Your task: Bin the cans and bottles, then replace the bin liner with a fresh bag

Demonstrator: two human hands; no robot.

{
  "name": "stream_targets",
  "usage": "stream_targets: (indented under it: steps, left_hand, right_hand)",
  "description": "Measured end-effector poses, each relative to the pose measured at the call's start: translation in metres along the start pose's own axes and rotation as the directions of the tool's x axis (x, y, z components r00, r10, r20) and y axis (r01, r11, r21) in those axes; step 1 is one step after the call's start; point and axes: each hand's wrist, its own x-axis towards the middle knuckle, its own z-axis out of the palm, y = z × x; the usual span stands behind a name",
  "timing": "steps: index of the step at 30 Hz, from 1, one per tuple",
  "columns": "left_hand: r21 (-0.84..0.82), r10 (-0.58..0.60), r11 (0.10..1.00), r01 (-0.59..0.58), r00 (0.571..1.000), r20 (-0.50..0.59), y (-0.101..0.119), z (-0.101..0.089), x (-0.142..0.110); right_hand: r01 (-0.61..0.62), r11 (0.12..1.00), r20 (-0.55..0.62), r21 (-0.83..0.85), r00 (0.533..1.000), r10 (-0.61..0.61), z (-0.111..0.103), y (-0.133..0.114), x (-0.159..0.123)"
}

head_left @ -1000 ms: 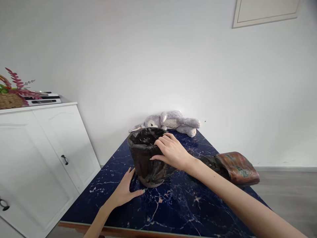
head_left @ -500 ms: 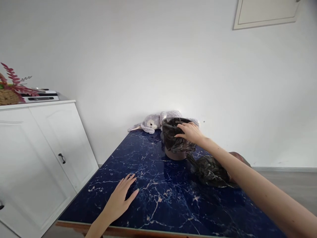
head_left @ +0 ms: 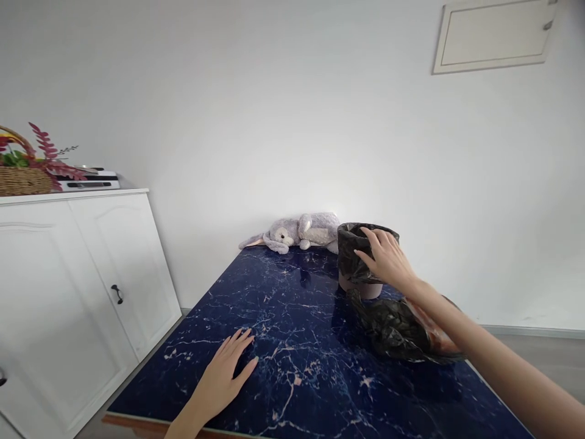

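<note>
A small bin lined with a black plastic bag [head_left: 354,261] stands at the far right of the dark blue marbled table [head_left: 292,341]. My right hand [head_left: 387,259] grips its near rim, fingers curled over the liner. A crumpled black bag and a reddish-brown package [head_left: 402,329] lie just in front of the bin, under my right forearm. My left hand [head_left: 223,375] rests flat on the table near the front edge, fingers spread, holding nothing.
A grey plush toy [head_left: 297,230] lies at the table's far end against the white wall. A white cabinet [head_left: 68,286] stands on the left, with a wicker basket of flowers [head_left: 25,171] on top. Grey floor shows at right.
My right hand has carried the lined bin from the middle of the table to the far right corner. My left hand let go of the bin's base and stayed flat on the table.
</note>
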Motion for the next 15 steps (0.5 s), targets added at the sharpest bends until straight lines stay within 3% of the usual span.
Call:
stream_targets:
  steps: [2, 4, 6, 9, 11, 15]
  left_hand:
    - [0.011, 0.007, 1.000, -0.007, 1.000, -0.007, -0.002, 0.004, 0.001]
    - [0.043, -0.010, 0.999, 0.010, 1.000, -0.008, 0.000, 0.010, 0.002]
    - [0.095, -0.024, 0.995, 0.024, 1.000, -0.009, 0.006, 0.019, 0.003]
    - [0.162, 0.011, 0.987, -0.006, 1.000, -0.029, 0.019, 0.035, 0.001]
    - [0.185, 0.052, 0.982, -0.042, 0.997, -0.051, 0.028, 0.043, -0.002]
    - [0.179, 0.073, 0.982, -0.060, 0.995, -0.070, 0.040, 0.041, -0.007]
  right_hand:
    - [0.061, 0.995, -0.009, 0.076, 0.998, -0.061, -0.012, -0.032, -0.040]
    - [0.140, 0.936, 0.009, 0.323, 0.989, -0.151, -0.021, -0.066, -0.091]
    - [0.120, 0.870, 0.133, 0.479, 0.969, -0.207, -0.021, -0.095, -0.143]
    - [0.060, 0.822, 0.390, 0.567, 0.859, -0.332, -0.005, -0.118, -0.202]
    - [-0.062, 0.840, 0.525, 0.540, 0.804, -0.278, 0.009, -0.121, -0.221]
    - [-0.233, 0.856, 0.599, 0.462, 0.793, -0.108, 0.022, -0.117, -0.228]
